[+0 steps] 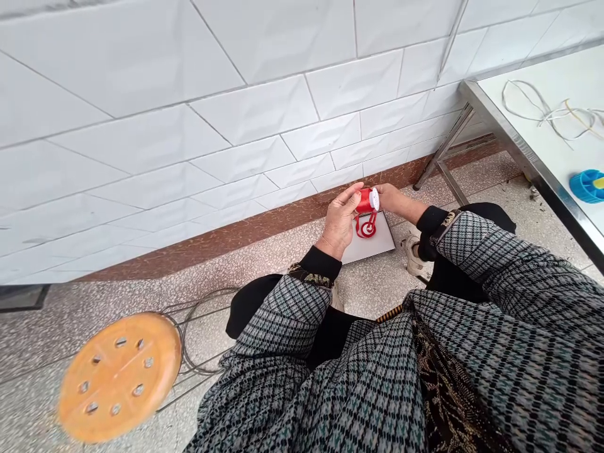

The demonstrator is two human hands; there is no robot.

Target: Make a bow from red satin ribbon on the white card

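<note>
My left hand (340, 217) is closed round a spool of red ribbon (365, 200), its thumb on the near side. The spool's white end faces right. At that end my right hand (391, 197) is closed against the spool, its fingertips mostly hidden behind it. A loose length of red ribbon (367, 228) hangs in curled loops just below. Beneath the hands, a white flat-topped box or board (375, 244) rests low near the floor, partly covered by my left hand and the ribbon.
An orange round stool (123, 371) with wire legs is at lower left. On the right, a metal-edged white table (538, 160) holds tangled white cords (550, 116) and a blue round plastic object (585, 187). A white tiled wall (264, 104) runs across the front.
</note>
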